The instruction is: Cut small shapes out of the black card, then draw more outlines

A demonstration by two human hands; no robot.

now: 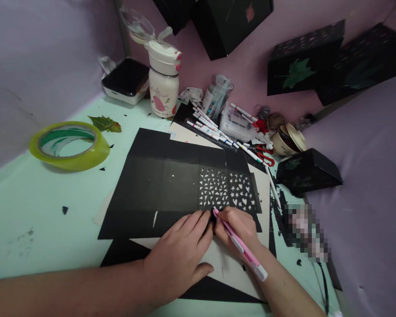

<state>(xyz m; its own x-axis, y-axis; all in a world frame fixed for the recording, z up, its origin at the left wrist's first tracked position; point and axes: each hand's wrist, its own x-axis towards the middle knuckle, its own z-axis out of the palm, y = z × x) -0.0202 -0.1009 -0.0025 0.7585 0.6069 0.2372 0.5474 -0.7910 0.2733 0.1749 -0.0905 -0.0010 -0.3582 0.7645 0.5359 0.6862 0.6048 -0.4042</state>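
A folded black card [145, 180] with creases lies on pale sheets over the table. Its right part has two cut-out panels, one of small triangles, the other of stars and hearts. My left hand [181, 251] rests palm down near the card's lower edge, fingers stretched out and thumb apart. In my right hand [236, 224] is a slim pink and white pen-shaped tool [240, 246], its pink tip touching the card just below the triangle panel. The very point of the tool is too small to make out. A narrow white slit shows left of my left hand.
Yellow-green tape roll [69, 162], leaf [107, 124] and black scraps lie left. Behind stand a white bottle [164, 90], glass jar [217, 99], white markers [214, 132], red-handled scissors [265, 156] and a bowl [285, 143]. A black box [308, 171] sits right; other black boxes hang above.
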